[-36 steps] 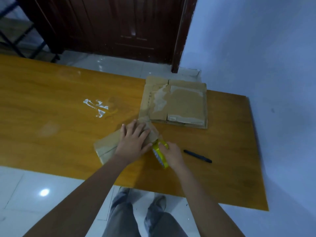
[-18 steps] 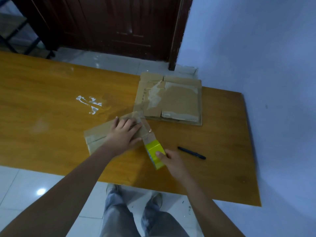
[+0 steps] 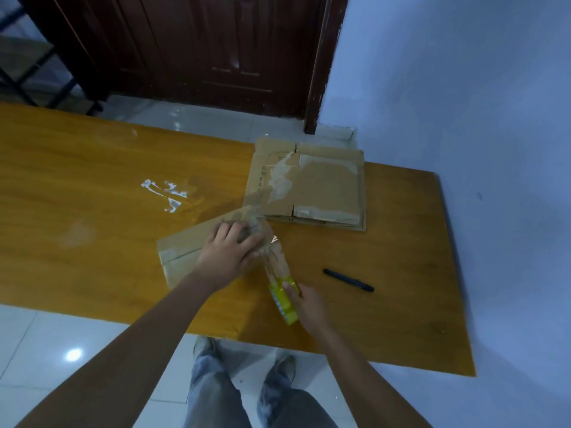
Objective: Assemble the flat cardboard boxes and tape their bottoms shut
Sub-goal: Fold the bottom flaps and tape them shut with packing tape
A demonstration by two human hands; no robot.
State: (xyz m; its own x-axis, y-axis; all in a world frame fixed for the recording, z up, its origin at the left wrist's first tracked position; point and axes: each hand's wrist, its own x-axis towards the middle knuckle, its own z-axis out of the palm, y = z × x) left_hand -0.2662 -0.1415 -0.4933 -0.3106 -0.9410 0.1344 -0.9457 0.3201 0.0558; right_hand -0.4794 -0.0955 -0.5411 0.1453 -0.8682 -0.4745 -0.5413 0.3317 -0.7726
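box: small cardboard box point(image 3: 185, 245) lies near the front edge of the table point(image 3: 92, 186), bottom flaps up
left hand: left hand point(image 3: 230, 253) lies flat on the box, fingers point(image 3: 244, 234) straight, pressing the tape end down
right hand: right hand point(image 3: 304, 301) with fingers curled round the yellow tape roll point(image 3: 284, 299), just off the box's right corner
tape: clear strip point(image 3: 275, 261) stretched from box to roll, looks taut
stack: flat boxes point(image 3: 312, 186) at the far right of the table, apart from the work; black pen point(image 3: 348, 280) to the right of the roll
risk 1: strip could twist or stick to itself, pulled out long with nothing under it
risk 2: box could slide or flaps lift if the left hand eases off while the roll pulls
risk 3: tape may run off the seam, pull goes at an angle to the box
risk 4: no cutter seen, tearing by hand could peel the stuck end
change: roll was against the box corner a second ago, now drawn well out toward the person; strip longer; left hand in much the same spot
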